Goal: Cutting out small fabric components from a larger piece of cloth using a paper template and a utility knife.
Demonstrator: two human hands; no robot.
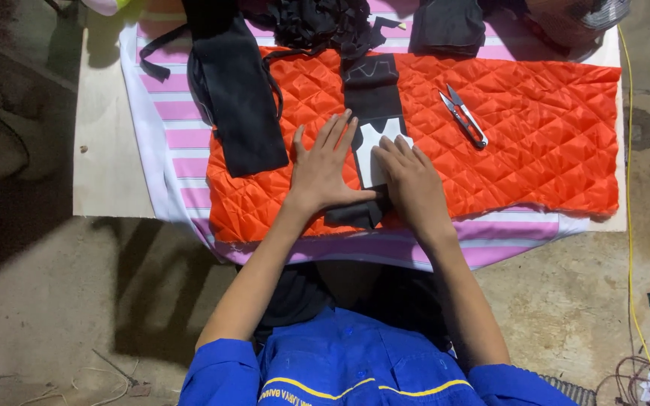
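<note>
Nearest to me, my blue shirt filled the bottom of the view, and my bare forearms ran forward to the worktop (pixel 107 150). My left hand (pixel 323 169) lay flat with the fingers spread, palm down on the orange quilted cloth (pixel 536 143), its thumb side touching the black strip (pixel 372 94) and the folded black end under my wrists. My right hand (pixel 413 180) lay flat too, fingers close together, pressing on the white paper piece (pixel 371 143) that sat on that strip; neither grip pinched anything. By my judgement the laying-out was largely done: the orange cloth was spread over the pink striped sheet (pixel 171 113), the strip ran up its middle, and the white piece was lined on top, so smoothing was in hand while any cutting or joining was left, for the small snips (pixel 463 116) lay apart to my right, untouched. Farther off, a wide black piece (pixel 238 98) hung over the left edge of the orange cloth, and a heap of black scraps (pixel 317 22) and a dark folded bundle (pixel 447 24) sat at the far edge. My palms hid the lower part of the white piece, the frame cut off the far heap, and I could not tell how the strip ended beneath my wrists.
</note>
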